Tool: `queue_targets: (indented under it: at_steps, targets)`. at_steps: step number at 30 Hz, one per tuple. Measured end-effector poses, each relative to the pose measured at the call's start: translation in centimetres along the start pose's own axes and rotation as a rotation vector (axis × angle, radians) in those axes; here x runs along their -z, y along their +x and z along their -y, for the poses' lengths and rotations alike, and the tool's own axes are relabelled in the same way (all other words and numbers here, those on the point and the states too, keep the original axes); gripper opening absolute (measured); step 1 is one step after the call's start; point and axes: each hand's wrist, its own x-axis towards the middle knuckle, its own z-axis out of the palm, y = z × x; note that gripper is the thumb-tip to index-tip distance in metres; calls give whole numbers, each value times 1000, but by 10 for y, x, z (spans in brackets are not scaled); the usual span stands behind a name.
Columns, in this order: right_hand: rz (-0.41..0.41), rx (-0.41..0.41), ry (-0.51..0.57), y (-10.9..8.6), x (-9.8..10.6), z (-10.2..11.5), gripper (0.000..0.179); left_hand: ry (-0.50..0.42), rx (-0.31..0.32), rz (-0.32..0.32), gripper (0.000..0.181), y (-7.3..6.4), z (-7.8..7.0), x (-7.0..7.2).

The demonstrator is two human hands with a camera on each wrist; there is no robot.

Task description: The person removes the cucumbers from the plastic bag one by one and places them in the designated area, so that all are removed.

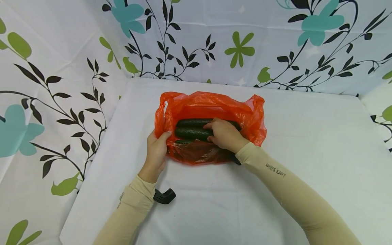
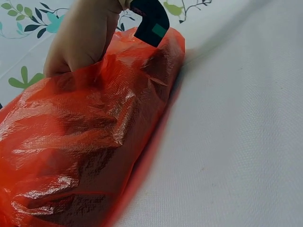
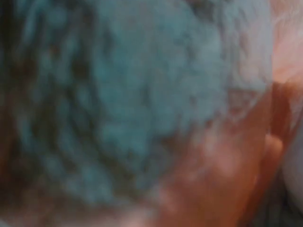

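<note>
A red plastic bag (image 1: 211,102) lies on the white table with its mouth spread, and several dark green cucumbers (image 1: 191,132) show inside. At the bag's left side, my left hand (image 1: 156,153) grips the plastic edge, its thumb on the near side. My right hand (image 1: 226,136) reaches into the mouth and holds the middle cucumber, fingers and thumb around its right part. In the left wrist view, the right hand (image 2: 85,35) goes down behind the red plastic (image 2: 94,127), which hides its fingertips. The right wrist view is a close blur of greenish surface and red plastic.
White cloth covers the table (image 1: 306,136). Behind it hangs a curtain (image 1: 196,34) with leaf, flower and bird prints, which continues along the left side. A black wrist camera piece (image 1: 165,196) sticks out beside the left sleeve.
</note>
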Motion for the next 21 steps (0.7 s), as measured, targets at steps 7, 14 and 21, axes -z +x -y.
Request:
queue_targets:
  at_steps: [7,14,21]
  targets:
    - [19,4,-36,-4,-3,4,49,9,-7,-5,42,0,1,0]
    - [-27,76,83,-5,-7,-10,47,14,2,-12,41,-1,1,1]
    - [-77,103,214,-9,-6,-21,44,6,1,-15,42,-1,1,0]
